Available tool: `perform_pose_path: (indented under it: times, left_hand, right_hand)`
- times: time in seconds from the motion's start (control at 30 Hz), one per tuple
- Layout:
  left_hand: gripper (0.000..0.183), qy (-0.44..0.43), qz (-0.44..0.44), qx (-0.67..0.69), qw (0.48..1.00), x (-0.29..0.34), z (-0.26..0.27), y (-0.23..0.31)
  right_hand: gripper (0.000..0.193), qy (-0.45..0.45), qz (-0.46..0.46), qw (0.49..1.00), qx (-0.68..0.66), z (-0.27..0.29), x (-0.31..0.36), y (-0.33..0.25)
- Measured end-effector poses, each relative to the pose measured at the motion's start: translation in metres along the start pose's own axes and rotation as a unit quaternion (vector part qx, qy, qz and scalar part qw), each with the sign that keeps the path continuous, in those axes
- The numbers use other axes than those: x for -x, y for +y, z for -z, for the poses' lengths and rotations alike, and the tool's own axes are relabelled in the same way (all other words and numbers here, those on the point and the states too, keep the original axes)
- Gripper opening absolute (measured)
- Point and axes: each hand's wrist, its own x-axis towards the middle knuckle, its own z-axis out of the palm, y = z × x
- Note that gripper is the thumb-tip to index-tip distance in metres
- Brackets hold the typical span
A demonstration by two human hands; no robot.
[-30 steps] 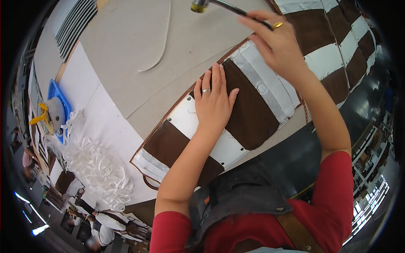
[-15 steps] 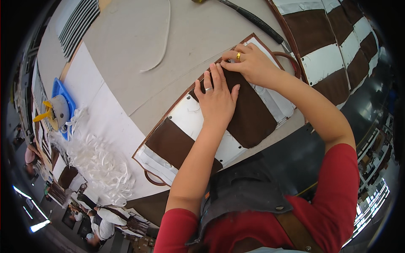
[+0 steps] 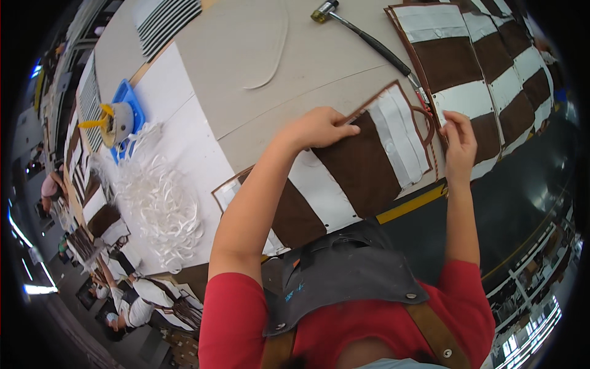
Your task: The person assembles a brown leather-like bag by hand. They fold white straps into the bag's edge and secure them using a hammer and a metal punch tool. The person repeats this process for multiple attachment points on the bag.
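A brown-and-white panel (image 3: pixel 353 163) with dark edging and a brown loop handle (image 3: pixel 425 126) lies slanted at the table's near edge. My left hand (image 3: pixel 322 128) is closed on its far edge, thumb on top and fingers beyond the edge. To the right of the panel, my right hand (image 3: pixel 461 140) is raised beside a row of similar brown-and-white panels (image 3: pixel 455 58). Its fingers are curled in to the thumb; whatever they hold, if anything, is too small to make out.
A hammer (image 3: pixel 369 38) with a dark handle lies beyond the panel. At left are a heap of white strips (image 3: pixel 161 206), a blue tray (image 3: pixel 130 98) carrying a round container (image 3: pixel 120 123) with yellow handles, and striped strips (image 3: pixel 167 26). People work at the far left.
My right hand has left the panel's far edge and moved right toward the other panels. My left hand has shifted from lying flat on the panel to gripping its far edge.
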Motion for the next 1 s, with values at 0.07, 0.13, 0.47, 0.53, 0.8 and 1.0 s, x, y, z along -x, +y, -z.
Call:
perform_pose_path:
  times: [0.07,0.13,0.47,0.53,0.8,1.0]
  left_hand:
    - [0.041,-0.014,-0.07,0.057,0.996,0.036,-0.006,0.017]
    - [0.04,0.07,-0.101,0.128,0.984,0.083,-0.007,0.046]
    - [0.048,0.356,-0.298,0.651,0.6,0.218,-0.083,0.04]
    - [0.045,0.419,-0.254,0.647,0.584,0.214,-0.128,0.003]
    - [0.037,0.177,0.134,0.47,0.854,0.207,-0.213,-0.157]
    - [0.021,0.608,0.139,0.024,0.781,0.22,-0.194,-0.242]
  right_hand:
    - [0.019,0.081,-0.012,0.996,-0.035,0.019,0.01,-0.009]
    - [0.02,0.151,-0.004,0.985,-0.078,0.039,0.013,-0.015]
    - [0.037,-0.033,-0.188,0.938,-0.29,0.04,0.007,-0.018]
    - [0.037,-0.051,-0.197,0.947,-0.248,0.029,0.001,-0.005]
    - [0.029,-0.131,0.058,0.917,0.372,0.009,0.026,0.068]
    - [0.034,-0.096,0.04,0.919,0.381,0.01,0.026,0.1]
